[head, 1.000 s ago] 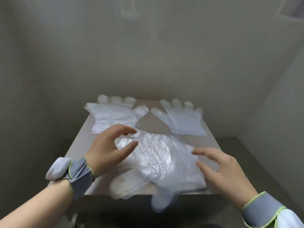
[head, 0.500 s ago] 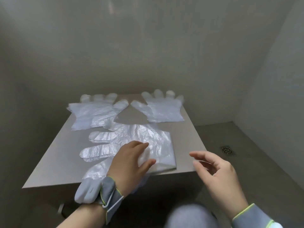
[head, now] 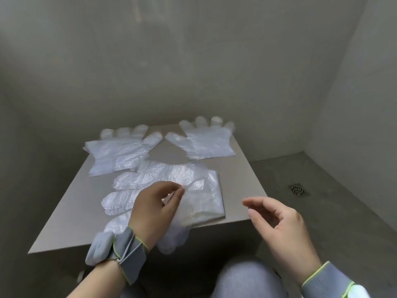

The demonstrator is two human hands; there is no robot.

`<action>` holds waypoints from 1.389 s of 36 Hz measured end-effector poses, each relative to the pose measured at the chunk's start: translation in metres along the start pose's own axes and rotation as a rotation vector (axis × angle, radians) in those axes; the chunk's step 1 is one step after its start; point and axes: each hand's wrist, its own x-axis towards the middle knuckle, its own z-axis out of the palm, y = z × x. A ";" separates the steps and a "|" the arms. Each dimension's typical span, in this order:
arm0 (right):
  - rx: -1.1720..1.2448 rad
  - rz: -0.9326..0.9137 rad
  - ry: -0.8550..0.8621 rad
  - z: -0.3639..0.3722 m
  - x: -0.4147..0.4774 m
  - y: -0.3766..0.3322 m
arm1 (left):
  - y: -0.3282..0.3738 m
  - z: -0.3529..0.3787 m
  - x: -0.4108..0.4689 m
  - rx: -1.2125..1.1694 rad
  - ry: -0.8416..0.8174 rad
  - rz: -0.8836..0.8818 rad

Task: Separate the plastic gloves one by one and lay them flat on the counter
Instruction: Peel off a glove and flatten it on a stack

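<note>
Two clear plastic gloves lie flat at the back of the small beige counter (head: 239, 181), one on the left (head: 120, 152) and one on the right (head: 207, 141), fingers pointing away from me. A stack of gloves (head: 199, 198) lies in the middle, its fingers pointing left and one part hanging over the front edge. My left hand (head: 155, 208) is over the stack, thumb and forefinger pinching a raised fold of the top glove. My right hand (head: 279, 224) hovers off the counter's front right corner, fingers relaxed and holding nothing.
Grey walls close in behind and on both sides of the counter. A floor drain (head: 298, 189) sits in the concrete floor to the right. My knee (head: 247, 278) shows below the counter's front edge.
My left hand went from lying flat on the stack to pinching up its top layer. The right hand has stayed beside the front right corner, fingers loosely spread.
</note>
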 end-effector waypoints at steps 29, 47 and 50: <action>-0.129 -0.240 -0.310 0.038 0.060 -0.089 | 0.021 -0.057 0.010 -0.333 -0.057 0.019; 0.145 -0.128 -0.213 0.032 0.063 -0.101 | 0.011 -0.059 0.006 -0.514 -0.223 0.034; 0.156 -0.125 -0.206 0.026 0.067 -0.103 | 0.016 -0.058 0.007 -0.462 -0.129 0.052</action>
